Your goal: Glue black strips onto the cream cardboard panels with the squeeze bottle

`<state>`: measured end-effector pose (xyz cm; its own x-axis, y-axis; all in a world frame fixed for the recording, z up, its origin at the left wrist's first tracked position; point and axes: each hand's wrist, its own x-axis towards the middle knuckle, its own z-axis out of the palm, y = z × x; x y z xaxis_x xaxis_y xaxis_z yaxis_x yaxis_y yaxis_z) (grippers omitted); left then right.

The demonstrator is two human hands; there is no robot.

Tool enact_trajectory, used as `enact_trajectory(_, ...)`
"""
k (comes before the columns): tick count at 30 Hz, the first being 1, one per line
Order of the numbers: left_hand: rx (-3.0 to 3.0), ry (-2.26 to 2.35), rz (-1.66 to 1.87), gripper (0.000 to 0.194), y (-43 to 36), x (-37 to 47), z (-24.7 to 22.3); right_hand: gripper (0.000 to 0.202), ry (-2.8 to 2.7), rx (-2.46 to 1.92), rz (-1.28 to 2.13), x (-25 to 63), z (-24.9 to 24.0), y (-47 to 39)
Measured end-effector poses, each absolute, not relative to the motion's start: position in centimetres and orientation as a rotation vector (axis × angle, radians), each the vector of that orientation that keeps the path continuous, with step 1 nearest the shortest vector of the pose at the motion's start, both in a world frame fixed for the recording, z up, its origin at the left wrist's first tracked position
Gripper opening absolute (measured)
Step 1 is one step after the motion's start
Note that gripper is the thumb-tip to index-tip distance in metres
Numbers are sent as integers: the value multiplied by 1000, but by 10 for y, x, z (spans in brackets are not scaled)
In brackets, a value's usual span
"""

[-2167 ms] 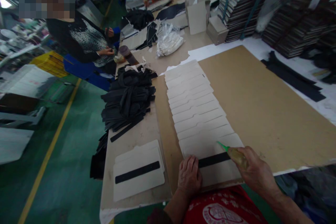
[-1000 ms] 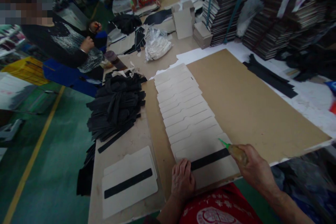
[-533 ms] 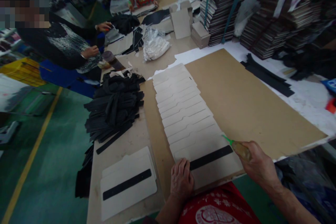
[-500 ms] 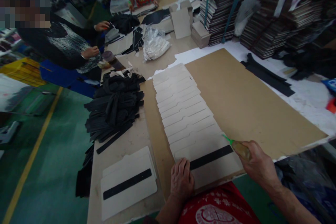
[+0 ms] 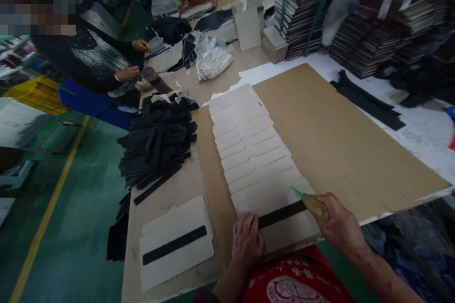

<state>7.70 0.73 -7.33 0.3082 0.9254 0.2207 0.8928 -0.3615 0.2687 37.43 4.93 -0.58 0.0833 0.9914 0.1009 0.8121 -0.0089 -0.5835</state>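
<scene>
Brown board [image 5: 355, 137] lies under lapped pale panels [image 5: 254, 149]. My left hand [image 5: 248, 237] rests loosely, gripping nothing visible, on the nearest panel [image 5: 287, 235] beside its black strip [image 5: 282, 214]. My right hand [image 5: 339, 225] grasps a green-tipped bottle [image 5: 315, 208], seemingly dispensing; the next move likely needs steadiness.

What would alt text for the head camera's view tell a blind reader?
A person's left hand rests at one end of a black strip on a pale card, and the right hand holds a green-tipped tool near the strip's other end. Overlapping pale cards stretch away on a brown board, with heaped black strips to the left.
</scene>
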Motion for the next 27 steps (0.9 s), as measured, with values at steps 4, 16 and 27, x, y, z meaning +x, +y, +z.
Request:
enact_trajectory(4,2461,1712,501,48,8,78,-69,20,-1816,-1791,518,362,-6,44)
enact_trajectory(16,2449,1692,545,46,7,78,-73,23,-1802,-1775,557,342,-5,42)
enact_trajectory(27,2453,1696,548,48,7,78,-74,41,-1350,-1850,954,336,-1,42)
